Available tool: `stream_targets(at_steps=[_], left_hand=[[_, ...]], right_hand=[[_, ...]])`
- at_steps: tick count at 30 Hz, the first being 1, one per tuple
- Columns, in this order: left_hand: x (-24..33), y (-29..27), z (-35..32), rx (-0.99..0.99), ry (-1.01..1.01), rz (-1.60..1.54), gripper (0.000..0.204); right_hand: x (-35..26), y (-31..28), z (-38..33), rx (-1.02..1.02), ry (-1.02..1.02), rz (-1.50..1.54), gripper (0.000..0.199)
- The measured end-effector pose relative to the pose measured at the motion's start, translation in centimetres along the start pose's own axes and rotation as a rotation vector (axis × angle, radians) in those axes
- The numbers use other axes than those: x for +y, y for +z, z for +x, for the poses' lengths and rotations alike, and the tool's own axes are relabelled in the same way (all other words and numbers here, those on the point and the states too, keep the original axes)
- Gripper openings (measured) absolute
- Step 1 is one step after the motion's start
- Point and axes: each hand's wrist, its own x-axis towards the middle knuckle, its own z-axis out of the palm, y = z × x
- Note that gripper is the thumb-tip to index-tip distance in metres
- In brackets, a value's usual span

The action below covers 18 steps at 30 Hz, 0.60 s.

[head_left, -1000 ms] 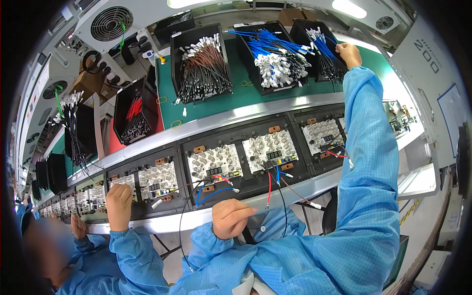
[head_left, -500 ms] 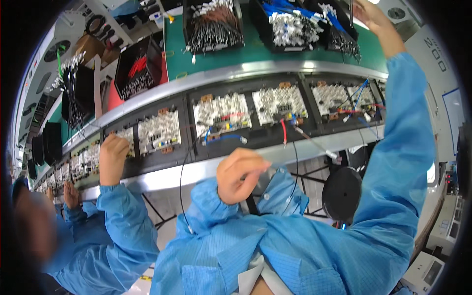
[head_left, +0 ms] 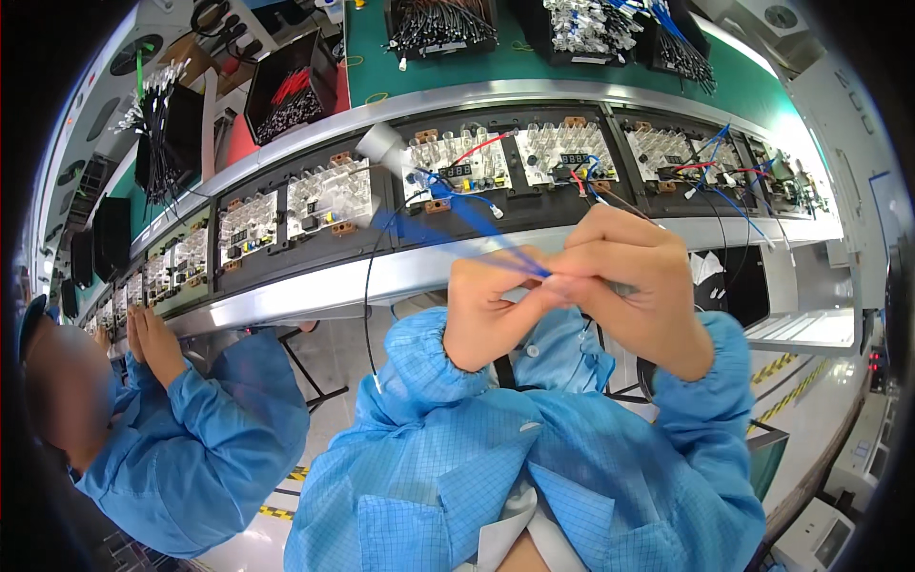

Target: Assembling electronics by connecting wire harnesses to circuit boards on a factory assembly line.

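Note:
In front of my chest, both hands meet over blue wires, which fan out toward the conveyor and are smeared by motion. A blurred white connector ends one of them. Thumb and fingers of my left hand pinch the wires near their close end. Against it, my right hand is closed on the same end, its fingertips touching the left ones. Just beyond lie white circuit boards in black trays; the nearest board carries a red wire and loose blue leads.
Black bins of wires, one with black leads and one with white-ended leads, stand on a green bench behind the conveyor's metal rail. A co-worker in blue works at my left. A loose black wire hangs over the rail.
My right hand has come down from the bins at the upper right to meet my left hand. Blue wires are now in my fingers. The co-worker's hand has pulled back from the boards.

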Motion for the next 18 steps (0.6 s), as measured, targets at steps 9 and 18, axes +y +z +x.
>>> stream_targets(at_steps=[9, 18], left_hand=[[-2.7, -4.0, -2.3, 0.355, -0.005, 0.207, 0.014], [-5.7, -4.6, -1.0, 0.427, -0.06, 0.646, 0.019]], right_hand=[[2.5, -1.8, -6.5, 0.875, -0.116, 0.163, 0.022], [6.7, -2.7, -9.6, 0.848, -0.245, 0.003, 0.037]])
